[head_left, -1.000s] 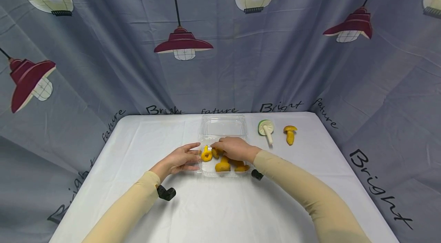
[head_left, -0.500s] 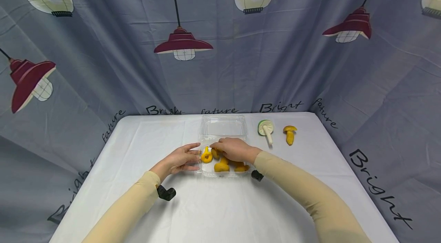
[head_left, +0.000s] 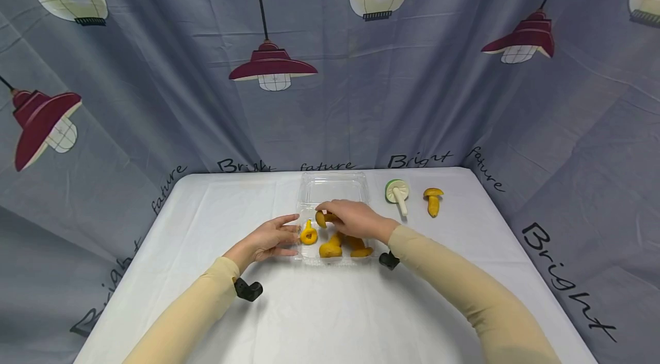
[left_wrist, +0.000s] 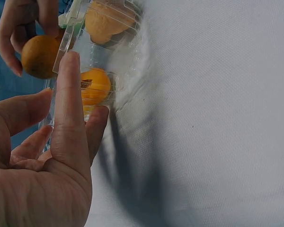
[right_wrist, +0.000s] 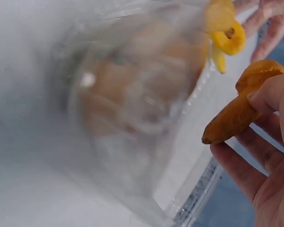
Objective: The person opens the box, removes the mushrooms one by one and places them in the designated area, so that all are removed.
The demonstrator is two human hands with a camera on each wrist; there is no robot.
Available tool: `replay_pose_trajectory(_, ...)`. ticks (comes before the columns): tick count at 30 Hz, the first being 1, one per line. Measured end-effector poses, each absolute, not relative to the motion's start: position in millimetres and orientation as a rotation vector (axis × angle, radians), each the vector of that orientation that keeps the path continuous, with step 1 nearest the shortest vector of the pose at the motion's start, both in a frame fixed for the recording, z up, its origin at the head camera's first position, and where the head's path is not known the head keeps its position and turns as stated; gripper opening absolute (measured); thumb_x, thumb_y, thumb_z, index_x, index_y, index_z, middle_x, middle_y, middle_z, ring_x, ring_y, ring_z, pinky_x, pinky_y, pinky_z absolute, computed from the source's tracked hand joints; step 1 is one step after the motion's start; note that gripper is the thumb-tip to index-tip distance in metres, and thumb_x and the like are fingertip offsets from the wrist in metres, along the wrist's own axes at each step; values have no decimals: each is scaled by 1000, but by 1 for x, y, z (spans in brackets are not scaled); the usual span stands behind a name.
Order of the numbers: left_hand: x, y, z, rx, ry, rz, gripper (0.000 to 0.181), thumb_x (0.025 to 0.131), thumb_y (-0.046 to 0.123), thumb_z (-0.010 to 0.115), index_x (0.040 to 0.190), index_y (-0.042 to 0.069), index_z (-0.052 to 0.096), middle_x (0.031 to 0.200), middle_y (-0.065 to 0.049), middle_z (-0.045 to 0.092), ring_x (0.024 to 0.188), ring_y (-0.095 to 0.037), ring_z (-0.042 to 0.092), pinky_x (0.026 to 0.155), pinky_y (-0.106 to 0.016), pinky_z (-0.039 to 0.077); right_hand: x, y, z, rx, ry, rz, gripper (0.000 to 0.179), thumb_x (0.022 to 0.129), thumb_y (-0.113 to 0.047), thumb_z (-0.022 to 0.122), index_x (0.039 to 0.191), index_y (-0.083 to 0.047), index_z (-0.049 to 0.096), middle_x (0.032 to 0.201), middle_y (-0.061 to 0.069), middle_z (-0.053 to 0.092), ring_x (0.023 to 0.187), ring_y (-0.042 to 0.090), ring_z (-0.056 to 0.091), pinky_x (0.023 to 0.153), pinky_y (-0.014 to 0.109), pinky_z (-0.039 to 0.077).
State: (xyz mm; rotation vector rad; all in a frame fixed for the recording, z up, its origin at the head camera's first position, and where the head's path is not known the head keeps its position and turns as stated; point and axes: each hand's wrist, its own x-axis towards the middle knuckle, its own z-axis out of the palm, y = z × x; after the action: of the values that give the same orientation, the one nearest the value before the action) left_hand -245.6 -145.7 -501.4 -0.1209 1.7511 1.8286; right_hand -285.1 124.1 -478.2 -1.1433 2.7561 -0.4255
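Observation:
My right hand (head_left: 356,218) pinches an orange-brown toy mushroom (right_wrist: 232,118) between thumb and fingers, above a clear plastic clamshell box (head_left: 334,189). The mushroom's cap and stem both show in the right wrist view. Along the box's left side, my left hand (head_left: 270,238) has its fingers stretched out; in the left wrist view some fingertips reach the clear wall. A yellow mushroom with a hollow in its cap (head_left: 309,242) lies inside at the left. Two orange-brown mushrooms, one in the middle (head_left: 330,249) and one at the right (head_left: 361,251), lie near the front.
The box's lid is folded back, away from me. To its right on the white table (head_left: 319,312) lie a white-stemmed mushroom with a green-rimmed cap (head_left: 398,195) and another orange-brown mushroom (head_left: 433,202). A patterned grey curtain (head_left: 330,117) hangs behind.
My right hand has risen and moved slightly away from me, lifting the orange-brown mushroom up from the box's bottom. My left hand keeps its place beside the box.

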Motion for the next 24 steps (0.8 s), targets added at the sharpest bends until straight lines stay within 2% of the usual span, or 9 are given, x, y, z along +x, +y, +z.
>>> replay_pose_trajectory(10, -246, -146, -504, -110, 1756, 1830, 73, 97, -6, 64, 161, 16, 35, 161, -24, 33, 129, -34, 57, 86, -43, 63, -285, 144, -461, -954, 2751, -761, 49, 105, -16, 59, 151, -27, 46, 125, -3, 66, 108, 12, 64, 84, 30, 58)
replay_pose_trajectory(19, -247, -146, -504, -109, 1761, 1826, 74, 97, -5, 65, 161, 16, 35, 161, -23, 35, 127, -33, 58, 85, -42, 63, -290, 164, -454, -842, 2638, -1130, 50, 105, -19, 60, 152, -26, 44, 134, 2, 60, 121, 21, 59, 97, 43, 56)
replay_pose_trajectory(24, -246, -146, -502, -104, 1764, 1824, 74, 97, -5, 65, 161, 16, 34, 161, -24, 34, 127, -33, 58, 85, -43, 63, -292, 175, -452, -765, 2572, -1324, 47, 105, -20, 60, 149, -26, 46, 136, 3, 56, 123, 23, 57, 99, 48, 53)
